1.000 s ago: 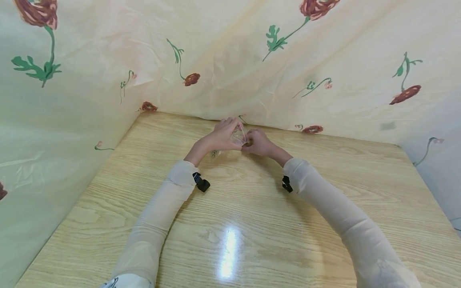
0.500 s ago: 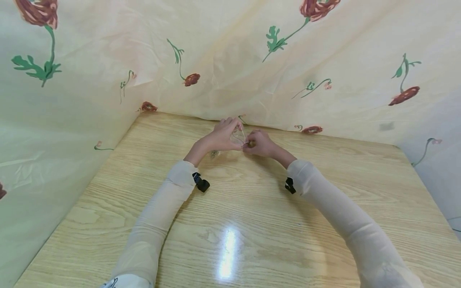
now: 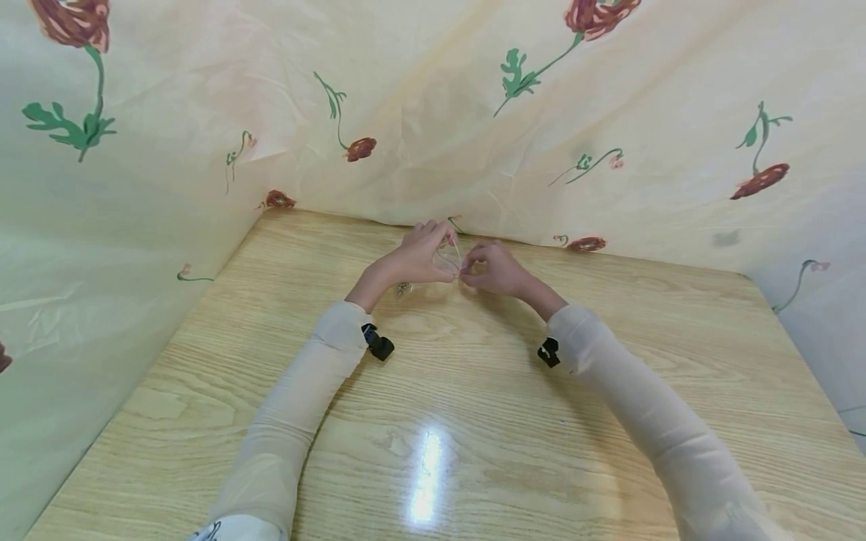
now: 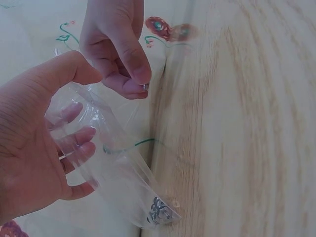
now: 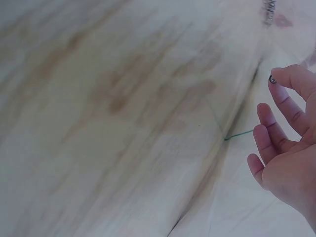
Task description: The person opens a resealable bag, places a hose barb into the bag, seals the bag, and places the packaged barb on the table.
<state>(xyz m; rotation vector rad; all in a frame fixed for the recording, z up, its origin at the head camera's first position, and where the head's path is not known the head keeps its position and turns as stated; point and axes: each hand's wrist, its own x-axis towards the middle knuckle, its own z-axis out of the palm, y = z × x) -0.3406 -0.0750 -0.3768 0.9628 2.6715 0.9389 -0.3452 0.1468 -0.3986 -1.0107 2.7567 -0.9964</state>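
Note:
My left hand [image 3: 421, 255] holds a clear plastic bag [image 4: 121, 173], its curved fingers showing through the film and its mouth spread wide. Several small dark and silvery metal pieces [image 4: 160, 211] lie in the bag's bottom corner, near the tabletop. Just right of the bag in the head view is my right hand [image 3: 496, 270]. Its thumb and forefinger pinch one tiny shiny metal piece [image 5: 272, 79], mostly covered by the fingertips; its exact kind is too small to tell. The other right fingers are loosely bent.
A wood-grain table [image 3: 473, 421] spreads beneath both arms. Flower-patterned cloth [image 3: 433, 113] hangs right behind the hands, along the table's back edge, and also at the left side. Black straps [image 3: 377, 343] sit at both wrists.
My right hand has drawn slightly right, away from the bag's mouth, with its thumb and forefinger still together. The left hand and bag have stayed in place.

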